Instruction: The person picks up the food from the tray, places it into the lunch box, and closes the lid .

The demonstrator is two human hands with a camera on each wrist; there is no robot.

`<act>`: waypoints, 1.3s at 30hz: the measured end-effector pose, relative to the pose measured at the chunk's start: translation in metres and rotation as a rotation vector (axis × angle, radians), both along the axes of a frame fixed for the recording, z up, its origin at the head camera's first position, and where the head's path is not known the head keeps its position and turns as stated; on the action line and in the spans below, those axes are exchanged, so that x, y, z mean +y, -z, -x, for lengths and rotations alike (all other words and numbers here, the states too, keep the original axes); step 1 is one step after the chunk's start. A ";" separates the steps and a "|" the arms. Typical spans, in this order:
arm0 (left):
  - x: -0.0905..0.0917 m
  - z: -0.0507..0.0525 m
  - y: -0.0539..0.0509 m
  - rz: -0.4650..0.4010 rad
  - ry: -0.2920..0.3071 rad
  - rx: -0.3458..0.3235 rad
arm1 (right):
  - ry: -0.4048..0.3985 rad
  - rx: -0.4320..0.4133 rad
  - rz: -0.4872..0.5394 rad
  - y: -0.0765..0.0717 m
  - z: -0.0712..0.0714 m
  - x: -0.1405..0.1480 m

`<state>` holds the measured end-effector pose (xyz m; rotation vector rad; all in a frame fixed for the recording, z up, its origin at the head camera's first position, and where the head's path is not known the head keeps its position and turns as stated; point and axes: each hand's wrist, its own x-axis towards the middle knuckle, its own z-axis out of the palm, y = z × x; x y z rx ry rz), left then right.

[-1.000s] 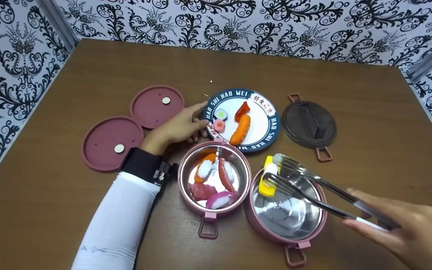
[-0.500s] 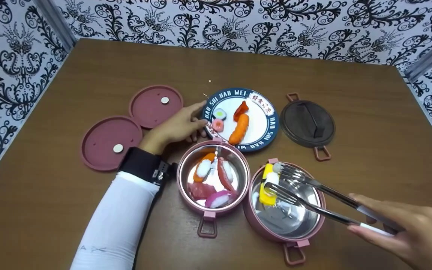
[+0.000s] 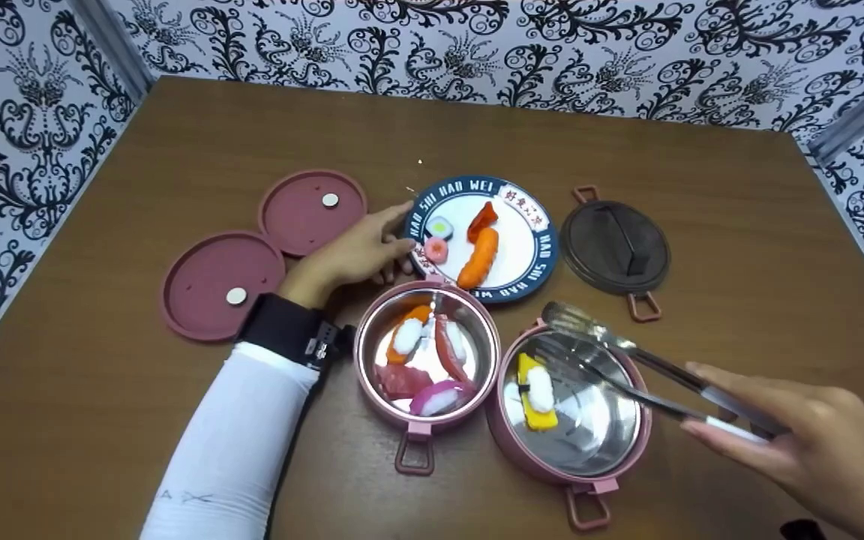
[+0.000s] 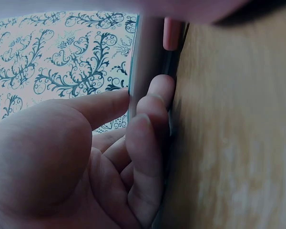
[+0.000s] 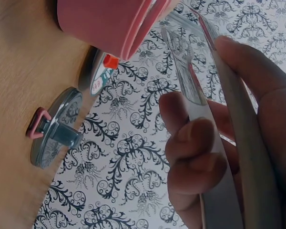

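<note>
My left hand (image 3: 364, 247) holds the rim of a blue-edged white plate (image 3: 526, 259); the left wrist view shows the thumb (image 4: 109, 106) against it and the other fingers curled by its underside. On this plate lie an orange shrimp-like toy (image 3: 479, 257), a red piece, a pink ring and a small sushi roll. Metal tongs (image 3: 657, 367) are gripped in my right hand (image 3: 807, 442), their tips parted over the right pink pot (image 3: 503, 442). Inside that pot a yellow toy egg sushi (image 3: 538, 394) lies apart from the tongs. Several toy sushi pieces fill the left pot (image 3: 363, 375).
Two round maroon lids (image 3: 203, 289) lie at the left, each with a small white disc. A dark lid (image 3: 616, 247) with loop handles rests right of the plate. Patterned white-and-black panels (image 3: 462, 52) border the brown table (image 3: 312, 120).
The yellow egg sushi has gone from between the tongs down onto the pot's floor. The tongs' tips have spread wider. My left hand and the plate have stayed put.
</note>
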<state>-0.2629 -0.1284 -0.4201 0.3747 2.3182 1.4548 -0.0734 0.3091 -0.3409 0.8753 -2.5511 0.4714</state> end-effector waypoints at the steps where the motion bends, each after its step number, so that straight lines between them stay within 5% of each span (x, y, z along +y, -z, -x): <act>1: 0.000 0.000 0.000 -0.003 0.001 -0.001 | 0.006 -0.002 -0.010 -0.002 0.003 -0.002; 13: 0.001 0.000 -0.001 -0.006 0.006 0.002 | 0.156 -0.052 -0.102 -0.007 0.051 -0.031; 25: 0.000 0.000 0.000 -0.009 -0.005 -0.001 | 0.146 -0.086 -0.240 0.001 0.095 -0.053; 33: 0.001 -0.002 0.000 -0.014 -0.014 -0.007 | 0.176 -0.134 -0.283 0.004 0.110 -0.063; 39: 0.001 -0.001 0.000 -0.015 -0.013 -0.007 | 0.209 -0.259 -0.278 0.005 0.117 -0.068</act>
